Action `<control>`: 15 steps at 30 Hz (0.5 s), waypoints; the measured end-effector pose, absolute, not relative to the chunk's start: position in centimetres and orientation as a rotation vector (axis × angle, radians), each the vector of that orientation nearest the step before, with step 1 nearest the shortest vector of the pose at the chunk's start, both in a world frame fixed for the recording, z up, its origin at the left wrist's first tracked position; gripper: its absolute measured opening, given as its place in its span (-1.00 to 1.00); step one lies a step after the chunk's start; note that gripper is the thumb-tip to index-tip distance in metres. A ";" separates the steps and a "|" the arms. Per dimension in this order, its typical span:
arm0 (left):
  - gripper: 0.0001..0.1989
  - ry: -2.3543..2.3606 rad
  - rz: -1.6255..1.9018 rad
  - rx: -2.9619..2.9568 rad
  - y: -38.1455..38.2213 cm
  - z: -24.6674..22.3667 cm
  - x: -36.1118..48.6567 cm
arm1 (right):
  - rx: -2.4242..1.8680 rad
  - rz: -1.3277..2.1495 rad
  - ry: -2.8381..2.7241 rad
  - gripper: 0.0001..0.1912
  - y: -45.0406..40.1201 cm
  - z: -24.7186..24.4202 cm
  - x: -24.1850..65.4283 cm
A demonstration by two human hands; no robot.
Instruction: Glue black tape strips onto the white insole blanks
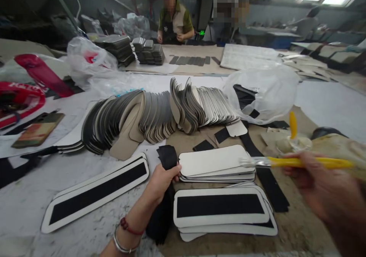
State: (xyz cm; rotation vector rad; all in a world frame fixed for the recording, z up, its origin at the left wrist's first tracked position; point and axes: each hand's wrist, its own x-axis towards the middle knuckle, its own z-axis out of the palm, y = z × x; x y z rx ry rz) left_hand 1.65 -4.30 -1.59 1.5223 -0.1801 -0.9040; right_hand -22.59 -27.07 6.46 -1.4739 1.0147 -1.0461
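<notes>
My right hand [323, 184], blurred, grips a yellow-handled paintbrush [286, 162]. Its pale bristles meet the right end of a blank white panel [211, 161], the top one of a small stack. My left hand [161, 180] is closed around a bundle of black strips [168, 157], which shows above and below it. The thumb and fingertips of that hand touch the panel's left edge. Nearer me lies another stack of white panels [220, 222], its top one bearing a black strip [220, 205]. A similar long panel [97, 194] lies to the left, slanted.
Behind the panels, a long row of grey and beige pieces [157, 112] leans across the table. A clear plastic bag [274, 93] holds black pieces. A tub [294, 144] with a yellow handle stands right. A phone-like object [38, 130] lies left. A co-worker [174, 20] is across.
</notes>
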 end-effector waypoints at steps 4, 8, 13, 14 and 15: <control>-0.66 -0.191 -0.957 1.467 -3.7 -2.0 1.9 | -1.376 -0.822 0.751 -0.66 -19.8 4.8 -15.0; -0.66 -0.201 -0.976 1.425 -3.6 -2.2 2.0 | -1.407 -0.743 0.684 -0.68 -18.1 2.9 -11.6; -0.68 -0.205 -0.990 1.387 -3.5 -2.2 2.1 | -1.644 -0.721 0.736 -0.66 -18.5 1.8 -11.4; -0.68 -0.206 -0.990 1.383 -3.4 -2.2 2.1 | -1.707 -0.736 0.756 -0.65 -18.7 1.9 -11.6; -0.69 -0.207 -0.989 1.382 -3.4 -2.3 2.1 | -1.772 -0.755 0.779 -0.65 -18.9 2.1 -11.9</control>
